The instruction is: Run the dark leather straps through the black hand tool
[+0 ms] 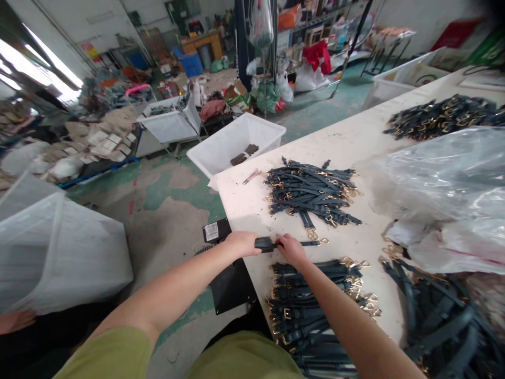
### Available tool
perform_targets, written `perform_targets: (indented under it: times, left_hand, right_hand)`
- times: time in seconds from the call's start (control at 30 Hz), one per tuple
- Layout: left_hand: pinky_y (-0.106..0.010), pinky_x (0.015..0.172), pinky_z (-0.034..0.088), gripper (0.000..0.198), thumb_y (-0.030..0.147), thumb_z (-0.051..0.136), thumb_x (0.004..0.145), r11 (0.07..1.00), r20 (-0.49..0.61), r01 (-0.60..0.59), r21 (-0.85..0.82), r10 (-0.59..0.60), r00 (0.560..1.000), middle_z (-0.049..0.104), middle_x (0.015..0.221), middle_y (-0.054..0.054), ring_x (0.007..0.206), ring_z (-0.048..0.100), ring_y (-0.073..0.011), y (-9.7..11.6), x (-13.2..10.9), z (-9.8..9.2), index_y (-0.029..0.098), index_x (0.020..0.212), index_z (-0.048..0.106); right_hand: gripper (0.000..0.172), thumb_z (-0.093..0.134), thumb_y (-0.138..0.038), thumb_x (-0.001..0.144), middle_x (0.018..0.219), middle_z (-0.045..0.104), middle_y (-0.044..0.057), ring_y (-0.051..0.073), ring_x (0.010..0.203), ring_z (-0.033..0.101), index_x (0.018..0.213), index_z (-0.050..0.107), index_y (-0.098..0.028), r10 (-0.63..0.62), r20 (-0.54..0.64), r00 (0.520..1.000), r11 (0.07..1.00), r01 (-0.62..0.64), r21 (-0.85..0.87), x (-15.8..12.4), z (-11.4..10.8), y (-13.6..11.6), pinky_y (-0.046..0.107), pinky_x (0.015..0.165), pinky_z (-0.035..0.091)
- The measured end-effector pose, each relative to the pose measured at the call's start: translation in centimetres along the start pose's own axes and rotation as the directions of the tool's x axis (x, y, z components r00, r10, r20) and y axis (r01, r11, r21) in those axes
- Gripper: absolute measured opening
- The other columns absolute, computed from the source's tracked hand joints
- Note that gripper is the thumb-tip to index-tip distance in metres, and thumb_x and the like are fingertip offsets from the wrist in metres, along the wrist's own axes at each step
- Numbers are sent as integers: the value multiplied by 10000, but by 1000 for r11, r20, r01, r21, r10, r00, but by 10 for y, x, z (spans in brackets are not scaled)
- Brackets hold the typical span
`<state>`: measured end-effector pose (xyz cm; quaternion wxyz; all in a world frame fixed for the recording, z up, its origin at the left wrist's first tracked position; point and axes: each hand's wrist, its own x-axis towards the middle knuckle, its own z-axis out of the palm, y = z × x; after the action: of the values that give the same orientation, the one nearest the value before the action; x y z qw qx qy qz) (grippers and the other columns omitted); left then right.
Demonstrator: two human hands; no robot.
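Between my two hands a dark blue-grey strap (265, 244) stretches over the table's left edge. My left hand (243, 243) is closed round its wider end. My right hand (291, 249) pinches the strap a little further right, and the narrow rest runs out beyond it to a gold clasp (324, 240). My fingers partly hide the strap's middle. Just beyond lies a tangled pile of similar straps (311, 189) with gold hardware. Nearer me, under my right forearm, several straps lie side by side in rows (315, 295).
More straps (442, 316) heap at the right, beside clear plastic bags (465, 189). Another dark pile (442, 116) sits at the table's far end. Small scissors (251, 177) lie near the corner. White bins (236, 139) stand past the table. At lower left, another person's hand (18, 320) shows.
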<state>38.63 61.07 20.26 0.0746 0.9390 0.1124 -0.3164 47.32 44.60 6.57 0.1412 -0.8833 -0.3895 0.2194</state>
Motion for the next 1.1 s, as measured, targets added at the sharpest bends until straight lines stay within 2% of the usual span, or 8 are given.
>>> perform_targets:
  times: [0.1,0.2,0.3,0.4,0.53,0.7,0.9,1.1]
  left_hand:
    - [-254,636,432,439,540,444,668,998,-27,14,-69,-16,1000,639,916,-12,796,580,-194,-21,-13,6,313,1026,555]
    - [-244,633,425,436,549,424,683,990,-56,90,-107,-96,994,636,916,-12,798,580,-187,-46,-34,15,311,1026,548]
    - [-242,607,416,436,560,395,700,977,-89,137,-165,-153,984,633,917,-7,791,581,-186,-58,-55,25,320,1040,526]
    - [-248,600,409,459,563,398,702,966,-90,163,-203,-184,979,635,917,-14,794,582,-195,-58,-68,33,322,1078,498]
    - [-258,609,408,488,567,414,690,958,-69,163,-234,-184,980,636,926,-18,798,584,-206,-60,-79,39,326,1111,474]
    - [-270,640,414,511,565,402,699,950,-71,175,-259,-200,977,625,974,-16,840,579,-214,-68,-90,48,333,1153,438]
    - [-267,637,413,484,548,403,703,948,-48,152,-280,-172,984,622,987,2,838,576,-207,-68,-94,57,345,1141,446]
    - [-264,613,409,480,554,403,696,956,-44,123,-265,-139,989,628,956,4,810,579,-201,-67,-94,57,350,1128,449]
  right_hand:
    - [225,396,-263,810,944,501,39,125,835,490,956,564,-230,3,13,1000,1000,-3,-15,-4,-2,-1,213,724,319]
    - [240,385,-264,816,962,500,52,129,834,492,972,561,-216,32,25,999,998,-31,-48,-8,-7,-6,217,729,322]
    - [272,379,-297,822,1004,496,63,142,877,479,1026,539,-215,-42,-10,999,996,41,-81,-6,-13,-18,227,756,315]
    - [259,444,-355,786,959,519,49,156,888,472,982,552,-224,-179,38,983,976,182,-118,4,-16,-34,236,755,310]
    - [209,533,-361,720,848,539,38,158,824,489,843,556,-193,-161,144,976,967,185,-173,13,-9,-44,230,685,318]
    - [151,397,-227,803,874,536,46,129,781,499,886,514,-180,-159,84,984,971,171,-170,2,6,-39,222,672,311]
    - [318,447,-293,780,974,495,57,132,788,504,1082,428,-195,-53,19,998,997,54,-62,-15,19,-46,227,685,318]
    - [230,401,-258,799,1011,452,53,132,791,497,1000,509,-232,-116,43,992,987,120,-105,-10,13,-61,225,658,318]
